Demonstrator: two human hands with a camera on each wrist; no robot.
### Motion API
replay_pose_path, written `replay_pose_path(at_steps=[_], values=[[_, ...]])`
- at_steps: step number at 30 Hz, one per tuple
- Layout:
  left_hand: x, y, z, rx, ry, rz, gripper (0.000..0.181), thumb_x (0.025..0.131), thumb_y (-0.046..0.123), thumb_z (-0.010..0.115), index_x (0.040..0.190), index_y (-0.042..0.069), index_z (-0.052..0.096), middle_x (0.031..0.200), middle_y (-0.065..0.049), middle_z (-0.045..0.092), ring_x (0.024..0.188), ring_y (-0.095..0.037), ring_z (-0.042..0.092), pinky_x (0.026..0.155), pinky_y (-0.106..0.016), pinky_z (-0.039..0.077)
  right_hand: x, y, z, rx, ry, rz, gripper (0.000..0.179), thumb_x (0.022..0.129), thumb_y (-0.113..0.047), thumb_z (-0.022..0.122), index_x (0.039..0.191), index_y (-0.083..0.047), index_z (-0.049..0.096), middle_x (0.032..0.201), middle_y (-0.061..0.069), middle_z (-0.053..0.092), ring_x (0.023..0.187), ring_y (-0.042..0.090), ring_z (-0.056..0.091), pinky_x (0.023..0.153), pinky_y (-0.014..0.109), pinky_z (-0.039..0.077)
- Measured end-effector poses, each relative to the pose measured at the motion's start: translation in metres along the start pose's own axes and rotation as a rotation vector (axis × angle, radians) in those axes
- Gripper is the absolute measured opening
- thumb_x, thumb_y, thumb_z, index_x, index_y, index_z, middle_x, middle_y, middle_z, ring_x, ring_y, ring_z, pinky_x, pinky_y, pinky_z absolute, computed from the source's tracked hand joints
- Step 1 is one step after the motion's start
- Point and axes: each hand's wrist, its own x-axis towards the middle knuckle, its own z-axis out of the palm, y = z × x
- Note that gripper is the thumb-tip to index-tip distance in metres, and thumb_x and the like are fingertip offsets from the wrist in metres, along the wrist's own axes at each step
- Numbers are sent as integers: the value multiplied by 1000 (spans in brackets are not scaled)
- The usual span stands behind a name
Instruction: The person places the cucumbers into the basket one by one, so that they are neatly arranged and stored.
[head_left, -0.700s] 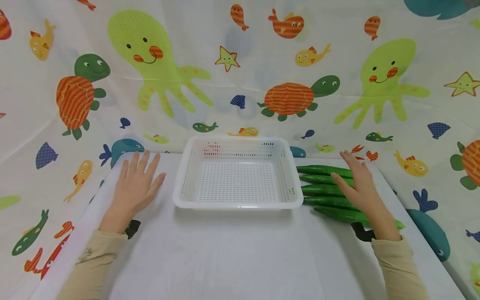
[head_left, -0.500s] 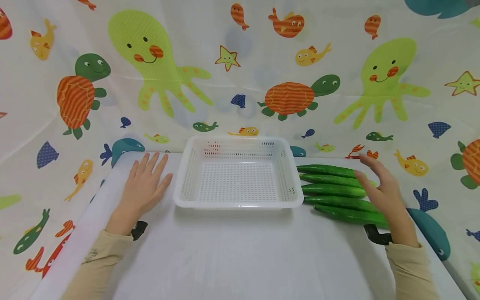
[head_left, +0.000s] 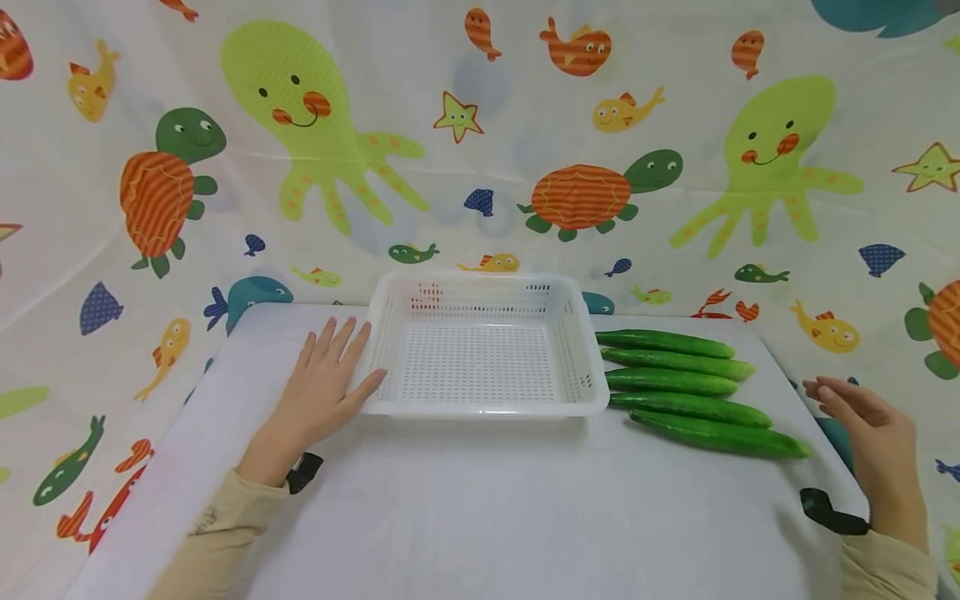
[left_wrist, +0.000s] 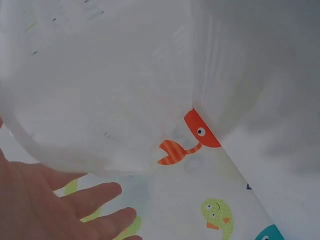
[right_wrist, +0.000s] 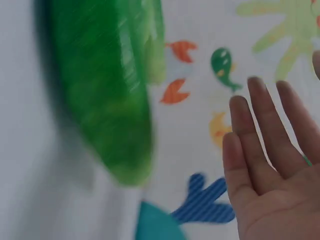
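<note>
A white perforated plastic basket stands at the middle back of the table with nothing in it. My left hand is at its left side, fingers spread, the thumb overlapping the rim in the head view. In the left wrist view the fingers show just below the pale basket wall. Several long green cucumbers lie side by side, right of the basket. Beyond their right ends, past the table's edge in this view, my right hand holds nothing, its fingers extended. A cucumber end looms large in the right wrist view.
A white cloth covers the table. Right behind it hangs a curtain printed with sea animals, which also runs along both sides. Each wrist carries a black camera mount.
My right hand has moved right and toward me, off the cucumbers, uncovering their right ends. My left hand has shifted right, up to the basket's side. Basket and cucumbers stay put.
</note>
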Motion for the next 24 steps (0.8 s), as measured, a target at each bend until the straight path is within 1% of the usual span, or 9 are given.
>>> replay_pose_path(at_steps=[3,5,9,11,14,15,18,21,24], values=[[1,8,3,-30,-60,-6,85,98,55,46,156,-2,20,161,-25,16,149,-44,5,118,-59,3,-2,24,-12,146,-78,74,23,96,-6,62,117,-3,72,98,-10,75,92,-1,67,80,8,46],[3,12,6,-54,-99,-10,93,96,60,47,157,-3,16,163,-24,11,150,-41,1,119,-57,1,-2,38,-19,137,-139,151,19,96,-9,63,111,-9,74,96,-12,75,90,-3,67,77,7,46],[5,18,11,-64,-148,-19,109,89,69,52,156,-5,8,164,-22,2,151,-37,-6,120,-54,0,-4,54,-28,-166,-287,315,31,98,-30,61,127,-19,68,107,-32,61,105,-15,52,84,10,41],[6,18,14,-60,-156,-27,116,86,72,54,156,-6,5,164,-22,-3,151,-36,-7,121,-52,1,-5,57,-28,-278,-359,349,41,98,-35,61,137,-20,61,111,-38,53,108,-18,44,84,10,38],[6,18,16,-84,-155,-34,112,88,65,56,155,-9,4,163,-23,-5,151,-35,-8,121,-50,2,-8,61,-27,-360,-419,394,56,96,-40,63,148,-24,49,126,-34,42,139,1,26,113,35,30],[6,17,16,-95,-148,-30,107,91,59,55,154,-10,4,163,-24,-5,151,-36,-7,121,-50,3,-8,63,-26,-354,-424,399,57,95,-38,65,149,-25,48,137,-27,41,144,9,22,115,36,28],[5,15,17,-121,-126,-16,87,96,37,49,152,-14,6,163,-26,-3,151,-37,-4,121,-51,5,-8,65,-28,-363,-431,461,63,92,-38,70,149,-35,44,163,-2,14,148,41,-4,111,71,8],[5,12,17,-120,-106,-5,79,94,22,44,152,-15,6,162,-27,-2,151,-38,-3,121,-51,5,-8,66,-30,-382,-436,485,65,89,-37,73,147,-42,43,164,18,-4,145,49,-3,109,73,7],[7,10,17,-104,-104,-13,80,91,20,44,151,-16,6,162,-27,-3,150,-38,-4,121,-51,4,-8,70,-30,-406,-411,468,64,88,-38,75,145,-42,46,162,-3,15,145,42,9,110,72,12]])
